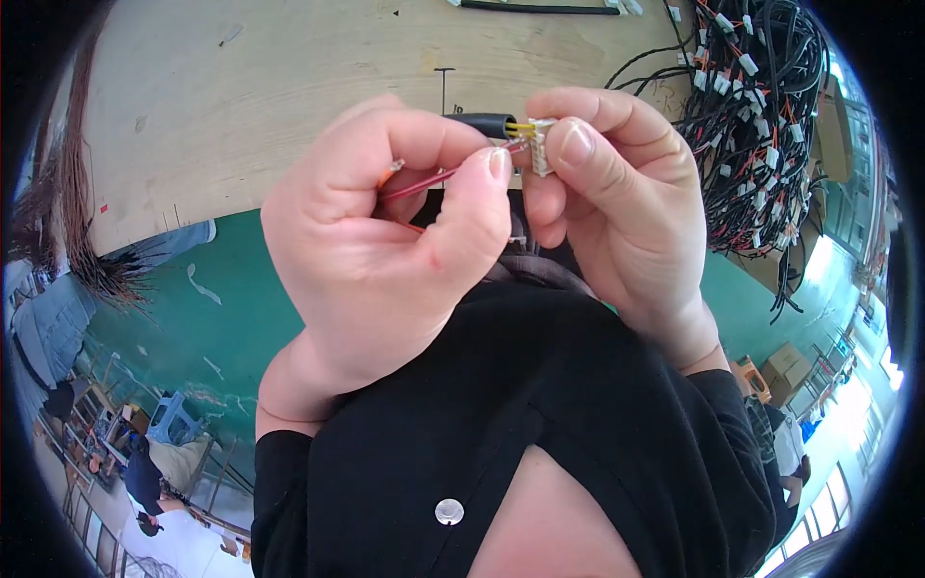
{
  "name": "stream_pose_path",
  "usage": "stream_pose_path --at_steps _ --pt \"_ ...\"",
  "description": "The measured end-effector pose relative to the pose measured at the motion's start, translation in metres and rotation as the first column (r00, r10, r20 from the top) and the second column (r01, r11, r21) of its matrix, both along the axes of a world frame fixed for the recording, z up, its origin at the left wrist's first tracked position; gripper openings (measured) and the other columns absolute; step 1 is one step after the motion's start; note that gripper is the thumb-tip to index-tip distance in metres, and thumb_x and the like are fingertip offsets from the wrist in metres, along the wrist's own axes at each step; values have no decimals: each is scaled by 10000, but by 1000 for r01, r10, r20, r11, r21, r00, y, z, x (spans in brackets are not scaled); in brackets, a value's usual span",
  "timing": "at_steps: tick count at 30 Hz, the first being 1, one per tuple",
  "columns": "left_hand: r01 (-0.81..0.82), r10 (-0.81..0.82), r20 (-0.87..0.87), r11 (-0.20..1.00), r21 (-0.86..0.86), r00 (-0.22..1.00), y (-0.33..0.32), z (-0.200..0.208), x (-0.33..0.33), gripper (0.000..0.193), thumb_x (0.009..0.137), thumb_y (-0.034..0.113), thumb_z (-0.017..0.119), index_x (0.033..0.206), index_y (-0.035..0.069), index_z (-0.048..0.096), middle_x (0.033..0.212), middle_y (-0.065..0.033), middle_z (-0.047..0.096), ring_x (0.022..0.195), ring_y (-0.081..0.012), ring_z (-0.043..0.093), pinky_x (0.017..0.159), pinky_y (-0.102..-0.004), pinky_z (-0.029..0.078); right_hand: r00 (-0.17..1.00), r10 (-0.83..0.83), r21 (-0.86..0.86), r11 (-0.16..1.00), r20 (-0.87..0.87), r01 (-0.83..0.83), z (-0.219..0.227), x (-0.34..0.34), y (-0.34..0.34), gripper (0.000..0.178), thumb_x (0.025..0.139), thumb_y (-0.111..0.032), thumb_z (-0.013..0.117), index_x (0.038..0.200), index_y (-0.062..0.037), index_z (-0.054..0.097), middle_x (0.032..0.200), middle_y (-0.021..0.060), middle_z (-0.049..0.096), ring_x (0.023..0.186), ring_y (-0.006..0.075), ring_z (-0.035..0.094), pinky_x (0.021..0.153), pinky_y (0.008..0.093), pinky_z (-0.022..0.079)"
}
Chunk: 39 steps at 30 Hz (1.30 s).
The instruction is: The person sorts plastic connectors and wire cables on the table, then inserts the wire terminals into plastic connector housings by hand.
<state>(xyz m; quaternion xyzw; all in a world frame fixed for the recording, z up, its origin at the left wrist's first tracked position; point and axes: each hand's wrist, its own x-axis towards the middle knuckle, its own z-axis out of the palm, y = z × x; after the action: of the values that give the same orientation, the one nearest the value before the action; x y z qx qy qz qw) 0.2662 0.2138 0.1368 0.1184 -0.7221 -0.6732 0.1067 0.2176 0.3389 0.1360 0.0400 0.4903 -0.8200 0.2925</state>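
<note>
Between the thumb and fingers of my right hand (626,183) is a small white connector housing (540,152). Yellow wires (521,129) run into its upper end from a black sleeve (489,124). My left hand (395,222) pinches a red wire (424,183), whose end points at the side of the housing; whether it is inside cannot be made out. An orange wire (389,174) with a bare metal terminal sticks out from the curled fingers of the same hand. Both hands are close together above the near edge of the wooden table.
A large bundle of black cables with white connectors (761,125) hangs over the table's right side. Brown wires (77,193) hang at the left edge. A black sleeved cable (540,9) lies at the back of the wooden table (260,87). Other people are in the background.
</note>
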Motion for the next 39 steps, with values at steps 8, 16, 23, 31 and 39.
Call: stream_pose_path --at_steps 8,16,23,31,39 --pt "5 -10 -60 997 -82 998 1 -4 0 24 734 -6 541 713 -4 530 620 45 413 536 -16 312 490 -149 239 1000 -3 16 1000 -18 4 -6 1 0 172 807 -94 517 934 21 535 638 49 537 527 81 482 451 175 375" --pt "8 -13 -88 998 -62 996 1 -5 2 13 745 -17 535 734 -10 535 641 40 422 540 -12 322 494 -139 244 999 -1 -71 997 39 4 -6 5 -2 169 809 -112 521 927 7 536 629 33 523 525 66 456 455 179 359" --pt "10 -28 -105 987 -161 994 1 -9 5 11 765 -8 524 769 -11 534 662 25 449 552 -15 362 502 -138 278 999 -30 -1 1000 -29 30 -4 8 -3 164 813 -120 516 921 3 532 623 30 513 509 64 442 445 182 356" --pt "6 37 -152 961 275 988 10 -18 5 67 789 20 497 841 -1 533 736 -6 493 572 -30 371 527 -154 294 998 14 -139 990 53 -7 -6 5 -2 165 815 -117 512 925 6 522 664 32 528 514 62 449 445 181 359" --pt "-23 61 -151 970 241 987 13 -13 5 20 783 4 498 789 3 517 765 -5 482 619 -40 387 571 -160 312 992 44 61 997 -117 -37 -3 7 1 135 801 -77 525 895 20 526 723 54 559 546 64 491 469 172 392"
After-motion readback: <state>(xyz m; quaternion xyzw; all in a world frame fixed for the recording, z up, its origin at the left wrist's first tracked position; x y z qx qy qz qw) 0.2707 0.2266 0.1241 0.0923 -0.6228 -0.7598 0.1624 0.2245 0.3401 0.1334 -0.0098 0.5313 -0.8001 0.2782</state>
